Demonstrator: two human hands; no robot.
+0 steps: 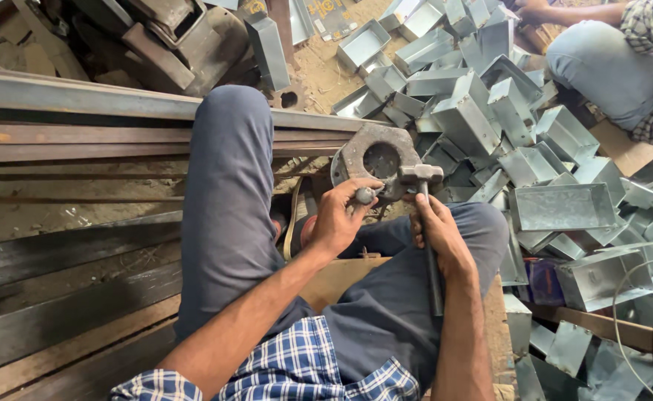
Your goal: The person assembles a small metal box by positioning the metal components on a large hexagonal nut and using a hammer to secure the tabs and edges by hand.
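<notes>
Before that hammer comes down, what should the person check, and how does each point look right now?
1. Right hand grips the hammer handle: ok, fingers wrapped round it just below the head.
2. Left hand holds the round-headed punch: ok, pinched in the fingertips.
3. Punch seated on the metal die block: cannot tell, its tip is hidden.
4. Left fingers away from the hammer head: not ok, they sit right beside it.
5. Block steady: cannot tell, its base is hidden behind the knees.
6. Other person out of the swing: ok, seated beyond the metal boxes.
</notes>
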